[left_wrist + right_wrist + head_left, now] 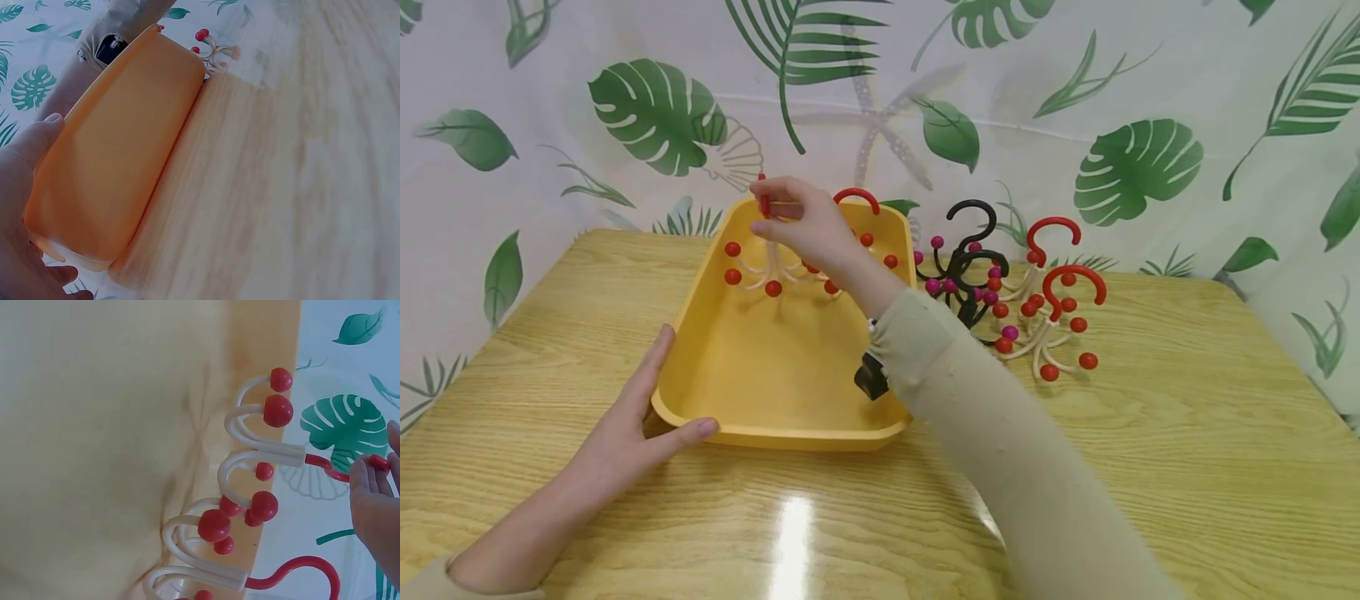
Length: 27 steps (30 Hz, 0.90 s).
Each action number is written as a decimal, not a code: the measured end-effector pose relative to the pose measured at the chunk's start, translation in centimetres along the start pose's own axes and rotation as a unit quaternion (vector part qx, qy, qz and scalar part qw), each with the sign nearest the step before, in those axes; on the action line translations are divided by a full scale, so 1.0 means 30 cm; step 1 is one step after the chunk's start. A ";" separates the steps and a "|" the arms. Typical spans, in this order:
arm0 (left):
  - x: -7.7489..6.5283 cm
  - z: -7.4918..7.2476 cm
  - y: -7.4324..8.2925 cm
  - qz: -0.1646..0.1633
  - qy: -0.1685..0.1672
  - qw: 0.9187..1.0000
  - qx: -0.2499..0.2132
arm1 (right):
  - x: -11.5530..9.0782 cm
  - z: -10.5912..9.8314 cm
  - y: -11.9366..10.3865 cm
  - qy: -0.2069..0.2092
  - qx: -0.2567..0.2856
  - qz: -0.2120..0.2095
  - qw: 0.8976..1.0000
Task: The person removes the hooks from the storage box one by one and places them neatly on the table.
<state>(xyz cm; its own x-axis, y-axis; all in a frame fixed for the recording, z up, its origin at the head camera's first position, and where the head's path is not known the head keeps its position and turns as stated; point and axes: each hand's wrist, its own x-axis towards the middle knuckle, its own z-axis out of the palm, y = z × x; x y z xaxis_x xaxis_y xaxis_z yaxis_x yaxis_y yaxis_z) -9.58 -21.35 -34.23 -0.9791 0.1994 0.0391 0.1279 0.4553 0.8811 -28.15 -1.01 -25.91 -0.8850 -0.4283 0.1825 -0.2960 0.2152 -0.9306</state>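
Observation:
My right hand pinches the red hook of a swivel hanger above the back left of a yellow plastic tub. This hanger has pale curved arms tipped with red balls. Beside it in the tub is a second red-and-white hanger, partly hidden by my right hand in the head view. My left hand holds the tub's near left corner, with the thumb at the front rim and the fingers along the left side. Some of those fingers are hidden behind the tub wall in the left wrist view.
Right of the tub stand two black hangers with magenta balls. Close by are two red-and-white ones. All rest on a wooden table, with a leaf-patterned backdrop behind its far edge.

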 end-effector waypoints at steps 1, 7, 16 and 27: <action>0.000 0.000 0.000 0.001 0.000 1.000 -0.001 | -0.004 -0.003 -0.006 -0.001 0.007 -0.006 1.000; -0.002 0.003 0.004 -0.002 0.001 1.000 0.000 | -0.032 -0.020 -0.051 -0.008 0.042 -0.029 0.999; -0.002 0.002 0.004 0.001 0.000 1.000 -0.007 | -0.109 -0.051 -0.115 0.008 0.044 -0.063 0.997; 0.000 0.004 0.003 0.003 0.000 1.000 -0.003 | -0.224 -0.115 -0.166 0.013 0.053 -0.112 0.992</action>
<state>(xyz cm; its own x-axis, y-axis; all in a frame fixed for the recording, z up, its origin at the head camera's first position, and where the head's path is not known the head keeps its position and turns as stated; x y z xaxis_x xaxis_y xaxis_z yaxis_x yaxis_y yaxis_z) -9.55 -21.21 -34.19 -0.9786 0.2011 0.0442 0.1322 0.4492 0.8836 -21.98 3.83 -21.40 -0.8107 -0.4312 0.3961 -0.4484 0.0220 -0.8936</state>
